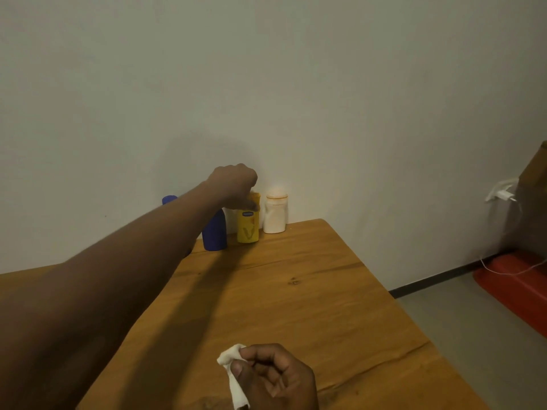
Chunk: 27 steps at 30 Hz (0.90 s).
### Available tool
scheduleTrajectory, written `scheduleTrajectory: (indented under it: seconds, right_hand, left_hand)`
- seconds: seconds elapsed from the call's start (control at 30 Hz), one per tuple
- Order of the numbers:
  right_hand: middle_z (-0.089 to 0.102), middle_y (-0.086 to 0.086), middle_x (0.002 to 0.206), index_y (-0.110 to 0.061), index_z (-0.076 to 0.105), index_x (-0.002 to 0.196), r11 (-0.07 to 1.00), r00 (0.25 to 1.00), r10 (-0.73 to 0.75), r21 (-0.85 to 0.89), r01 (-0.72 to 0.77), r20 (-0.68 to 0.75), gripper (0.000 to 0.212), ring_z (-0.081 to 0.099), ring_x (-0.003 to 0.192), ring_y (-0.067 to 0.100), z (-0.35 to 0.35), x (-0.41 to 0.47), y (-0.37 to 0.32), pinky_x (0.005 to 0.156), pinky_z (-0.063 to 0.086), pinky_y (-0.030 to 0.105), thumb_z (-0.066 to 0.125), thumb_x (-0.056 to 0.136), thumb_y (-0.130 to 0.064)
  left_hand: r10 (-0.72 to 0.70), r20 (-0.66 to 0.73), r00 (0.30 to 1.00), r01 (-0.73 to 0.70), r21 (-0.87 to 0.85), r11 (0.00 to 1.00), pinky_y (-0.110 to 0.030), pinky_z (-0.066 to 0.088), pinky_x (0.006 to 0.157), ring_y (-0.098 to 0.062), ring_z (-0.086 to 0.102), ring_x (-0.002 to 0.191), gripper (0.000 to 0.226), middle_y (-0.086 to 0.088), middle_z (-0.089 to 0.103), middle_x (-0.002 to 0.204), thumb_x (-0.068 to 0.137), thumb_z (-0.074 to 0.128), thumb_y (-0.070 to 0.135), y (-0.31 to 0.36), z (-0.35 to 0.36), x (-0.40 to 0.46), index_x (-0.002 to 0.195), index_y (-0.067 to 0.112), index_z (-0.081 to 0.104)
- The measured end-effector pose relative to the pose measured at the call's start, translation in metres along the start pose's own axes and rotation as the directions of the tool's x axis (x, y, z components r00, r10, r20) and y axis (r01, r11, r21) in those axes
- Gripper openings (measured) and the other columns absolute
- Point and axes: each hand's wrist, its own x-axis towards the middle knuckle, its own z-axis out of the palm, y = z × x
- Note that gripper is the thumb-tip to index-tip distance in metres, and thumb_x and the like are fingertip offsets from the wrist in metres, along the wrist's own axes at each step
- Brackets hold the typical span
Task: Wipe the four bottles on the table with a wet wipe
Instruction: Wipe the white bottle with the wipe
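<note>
Nearest you, your right hand (275, 377) hangs low over the wooden table (310, 306), fingers curled, thumb and forefinger pinching a crumpled white wet wipe (233, 377) that hangs down from the pinch.

Your left arm stretches across the table toward the far edge by the wall (266, 84). Your left hand (235, 184) is up at the top of the yellow bottle (248, 224), fingers curled down around its cap. The bottle stands upright on the table.

The blue bottle (214, 232) stands just left of the yellow one, partly hidden by your forearm. A white bottle (276, 214) stands just right of it, against the wall. Another white bottle (231, 221) shows as a sliver between blue and yellow.

Off to the right, a red box (515, 285) sits on the floor, with a white charger (503, 194) plugged into the wall above it.
</note>
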Motion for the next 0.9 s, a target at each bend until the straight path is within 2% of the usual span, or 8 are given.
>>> scheduleTrajectory:
  seconds: [0.17,0.37,0.47,0.6,0.7,0.77,0.83,0.9]
  right_hand:
    - [0.075,0.02,0.069,0.0,0.075,0.067,1.0,0.998,0.0,-0.019,0.001,0.059,0.019,0.073,0.062,0.023,-0.013,0.005,-0.004,0.059,0.057,0.021,0.078,0.07,0.019]
    - [0.077,0.017,0.071,0.005,0.069,0.078,0.998,0.999,-0.039,-0.057,0.04,0.008,0.012,0.07,0.063,0.024,-0.029,0.029,0.0,0.063,0.056,0.019,0.08,0.073,0.007]
    - [0.077,0.014,0.069,0.004,0.07,0.077,0.995,0.996,-0.065,-0.071,0.069,0.056,0.012,0.068,0.061,0.018,-0.031,0.026,0.01,0.063,0.054,0.016,0.08,0.073,0.011]
    - [0.078,0.013,0.073,0.003,0.071,0.081,0.995,0.993,-0.094,-0.023,0.096,0.069,0.013,0.076,0.071,0.02,-0.021,0.018,0.013,0.068,0.056,0.015,0.082,0.074,0.002]
    - [0.076,0.021,0.071,-0.001,0.074,0.07,0.989,0.995,-0.077,0.125,0.084,-0.058,0.031,0.071,0.06,0.029,-0.012,0.008,0.002,0.058,0.057,0.022,0.09,0.052,-0.02]
    - [0.072,0.029,0.067,0.002,0.074,0.065,0.976,0.99,-0.039,0.207,0.067,-0.136,0.019,0.068,0.05,0.033,-0.018,0.004,-0.02,0.047,0.056,0.022,0.091,0.057,-0.001]
    - [0.071,0.033,0.072,0.005,0.072,0.07,0.98,0.978,-0.018,0.189,0.058,-0.207,0.015,0.067,0.044,0.02,-0.03,-0.001,-0.05,0.042,0.053,0.02,0.078,0.07,0.019]
    - [0.076,0.024,0.08,0.001,0.073,0.081,0.988,0.968,-0.084,0.105,0.111,-0.238,0.01,0.071,0.055,0.016,-0.041,-0.01,-0.082,0.048,0.056,0.022,0.075,0.076,0.01]
  left_hand:
    - [0.089,-0.178,0.98,-0.081,0.048,0.995,-0.039,0.053,0.084,-0.024,0.059,0.103,0.058,-0.005,0.064,0.113,0.084,0.067,0.06,0.024,-0.006,0.015,0.118,0.013,0.063]
    - [0.143,-0.062,0.988,-0.124,0.25,0.96,-0.05,0.036,0.1,-0.027,0.049,0.121,0.052,-0.007,0.054,0.126,0.089,0.065,0.053,0.063,0.013,0.037,0.123,0.014,0.061]
    - [0.131,-0.096,0.987,-0.102,0.259,0.961,-0.051,0.032,0.104,-0.027,0.051,0.119,0.037,-0.008,0.056,0.124,0.091,0.069,0.034,0.074,0.022,0.034,0.12,0.013,0.062]
    - [0.138,-0.098,0.986,-0.128,0.099,0.987,-0.048,0.029,0.105,-0.027,0.065,0.099,0.024,-0.005,0.067,0.103,0.091,0.07,0.023,0.084,0.017,0.019,0.109,0.013,0.058]
    - [0.137,-0.106,0.985,-0.156,-0.191,0.969,-0.046,0.042,0.098,-0.027,0.064,0.1,0.033,-0.008,0.068,0.112,0.091,0.07,0.03,0.089,0.004,-0.01,0.117,0.013,0.059]
    - [0.098,-0.165,0.981,-0.163,-0.451,0.878,-0.039,0.052,0.09,-0.027,0.062,0.106,0.041,-0.01,0.066,0.123,0.09,0.072,0.029,0.083,-0.015,-0.041,0.126,0.013,0.061]
    - [0.037,-0.185,0.982,-0.148,-0.639,0.755,-0.037,0.055,0.092,-0.025,0.062,0.111,0.046,-0.008,0.066,0.128,0.087,0.077,0.027,0.07,-0.034,-0.082,0.129,0.015,0.064]
    - [-0.041,-0.178,0.983,-0.113,-0.766,0.632,-0.032,0.056,0.094,-0.021,0.063,0.112,0.05,-0.005,0.066,0.129,0.083,0.081,0.022,0.054,-0.05,-0.128,0.13,0.017,0.065]
